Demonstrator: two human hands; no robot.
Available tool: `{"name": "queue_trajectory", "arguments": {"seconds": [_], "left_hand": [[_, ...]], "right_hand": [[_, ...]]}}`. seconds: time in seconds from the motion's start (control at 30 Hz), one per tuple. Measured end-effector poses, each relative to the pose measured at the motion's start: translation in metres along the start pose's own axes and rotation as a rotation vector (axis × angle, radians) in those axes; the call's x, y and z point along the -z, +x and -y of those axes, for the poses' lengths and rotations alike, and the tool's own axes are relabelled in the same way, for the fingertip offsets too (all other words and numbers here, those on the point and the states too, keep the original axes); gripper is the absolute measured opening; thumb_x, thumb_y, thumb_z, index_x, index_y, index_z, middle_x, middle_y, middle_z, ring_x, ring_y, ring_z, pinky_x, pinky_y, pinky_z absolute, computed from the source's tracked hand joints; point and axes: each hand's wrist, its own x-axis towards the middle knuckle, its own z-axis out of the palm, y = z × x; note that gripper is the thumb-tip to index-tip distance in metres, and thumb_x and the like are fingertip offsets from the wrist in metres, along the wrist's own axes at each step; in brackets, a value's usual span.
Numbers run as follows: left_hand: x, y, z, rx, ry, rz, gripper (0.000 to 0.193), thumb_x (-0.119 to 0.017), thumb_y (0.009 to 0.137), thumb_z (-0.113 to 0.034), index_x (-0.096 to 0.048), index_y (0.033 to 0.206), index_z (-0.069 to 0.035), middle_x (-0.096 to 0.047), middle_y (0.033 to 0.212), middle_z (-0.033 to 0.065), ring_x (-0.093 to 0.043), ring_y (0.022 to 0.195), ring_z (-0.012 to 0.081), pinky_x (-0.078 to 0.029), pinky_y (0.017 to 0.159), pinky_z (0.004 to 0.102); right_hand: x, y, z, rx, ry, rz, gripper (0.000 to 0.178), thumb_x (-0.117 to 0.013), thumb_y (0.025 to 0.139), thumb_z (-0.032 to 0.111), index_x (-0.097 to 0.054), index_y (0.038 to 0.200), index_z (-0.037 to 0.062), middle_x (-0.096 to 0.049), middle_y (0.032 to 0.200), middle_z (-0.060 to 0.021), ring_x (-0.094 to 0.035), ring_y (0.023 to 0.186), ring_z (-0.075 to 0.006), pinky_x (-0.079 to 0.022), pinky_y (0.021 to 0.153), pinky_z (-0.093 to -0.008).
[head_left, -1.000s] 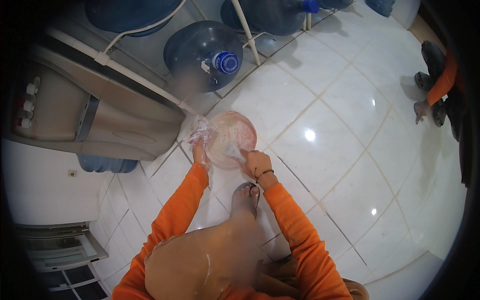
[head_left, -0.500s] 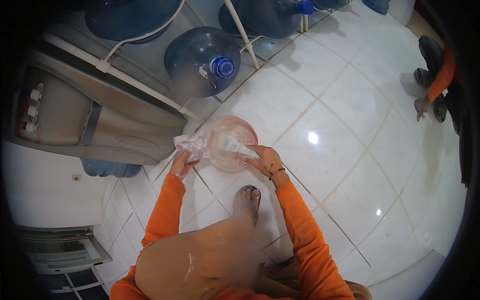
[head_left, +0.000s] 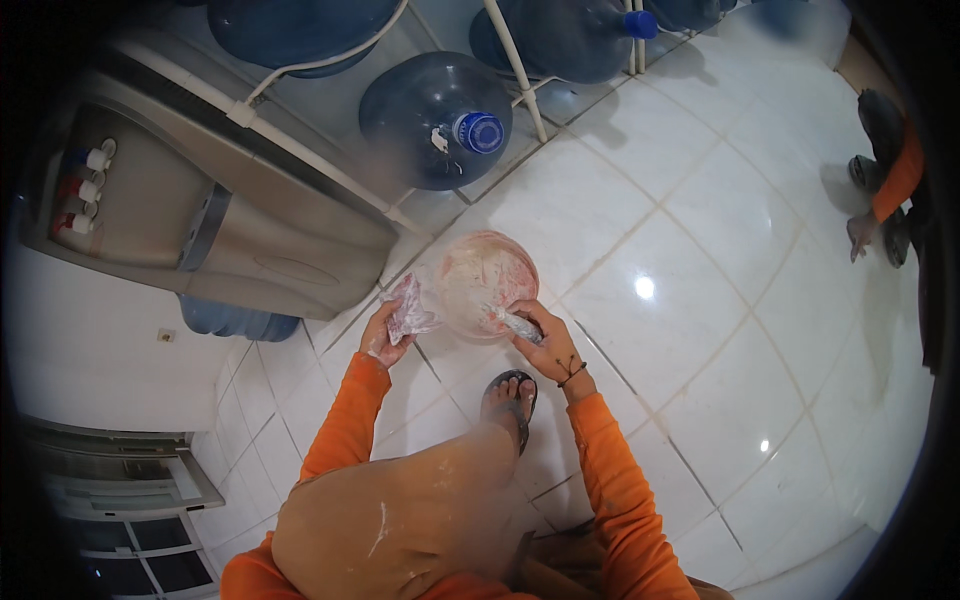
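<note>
Since half a second ago, the left hand (head_left: 383, 335) has pulled a little away from the bowl, and the crumpled plastic bag (head_left: 410, 308) has come with it. The right hand (head_left: 543, 340) has stayed at the bowl's near edge.

The pink plastic bowl (head_left: 480, 285) sits on the white tiled floor (head_left: 700, 300), just in front of the person's sandalled foot (head_left: 510, 395). Its inside is smeared with white, floury stuff.

The left fingers are closed on the bag, which hangs beside the bowl's left rim. The right fingers are curled around a small whitish thing (head_left: 517, 323) at the rim; I cannot tell what it is.

The bag looks nearly empty, so the tipping-out seems mostly done. The bowl still looks messy, so the scraping or mixing seems unfinished.

A big blue water jug (head_left: 435, 120) lies behind the bowl, beside a grey water dispenser (head_left: 230, 220)
</note>
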Motion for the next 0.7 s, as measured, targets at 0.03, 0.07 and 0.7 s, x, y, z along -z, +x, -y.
{"name": "queue_trajectory", "arguments": {"seconds": [0.03, 0.07, 0.7], "left_hand": [[0.000, 0.001, -0.001, 0.000, -0.004, 0.029, 0.035, -0.065, 0.094, -0.025, -0.059, 0.126, -0.010, -0.070, 0.113, 0.0016, -0.070, 0.099, 0.0172, -0.057, 0.082, 0.0337], [-0.001, 0.002, -0.002, 0.000, -0.007, 0.057, 0.035, -0.066, 0.094, -0.024, -0.060, 0.125, -0.009, -0.071, 0.112, 0.0021, -0.070, 0.099, 0.0167, -0.058, 0.083, 0.0343], [-0.069, -0.009, -0.006, -0.009, -0.004, 0.187, 0.026, -0.070, 0.090, -0.020, -0.062, 0.114, -0.013, -0.069, 0.092, -0.0014, -0.066, 0.066, 0.0097, -0.042, 0.038, 0.0216]], "right_hand": [[-0.007, 0.001, 0.004, 0.056, -0.043, -0.020, 0.043, -0.068, 0.085, 0.006, -0.062, 0.128, 0.0080, -0.068, 0.113, -0.0125, -0.066, 0.104, -0.0262, -0.052, 0.092, -0.0350], [-0.011, 0.002, 0.009, 0.113, -0.086, -0.042, 0.043, -0.068, 0.086, 0.006, -0.063, 0.128, 0.0089, -0.068, 0.113, -0.0124, -0.066, 0.102, -0.0273, -0.052, 0.092, -0.0353], [0.002, -0.009, 0.000, 0.005, -0.513, 0.080, 0.047, -0.063, 0.087, 0.013, -0.066, 0.133, 0.0241, -0.067, 0.107, -0.0084, -0.068, 0.093, -0.0309, -0.056, 0.082, -0.0387]]}}
